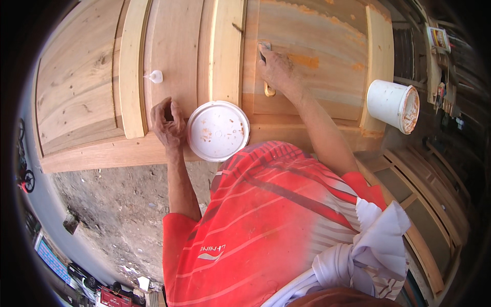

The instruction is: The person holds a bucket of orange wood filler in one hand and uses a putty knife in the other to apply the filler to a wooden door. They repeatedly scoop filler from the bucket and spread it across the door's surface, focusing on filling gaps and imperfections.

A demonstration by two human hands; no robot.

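The scraper [269,91] is in my right hand [276,69], the fingers closed around it; its blade shows just beyond my fingertips and the rounded end of its handle on the near side of my palm. The large panelled wooden piece [82,92] lies under both hands and extends well to either side of them. Orange filler [305,61] marks its surface just right of my right hand, with further smears farther out.

My left hand [169,125] is curled, thumb and fingers bent, with a narrow gap between; I cannot tell whether it grips anything. Immediately right of it is a round white lid [218,128], spotted with orange-brown residue; contact cannot be confirmed. A small white nozzle-tipped item [155,77] lies just beyond my left hand.

A white bucket [386,102], its mouth smeared orange, stands well right of my right hand. Nearer my body on that side are wooden frames [422,210]. Rough ground [117,194] is visible below my left hand.
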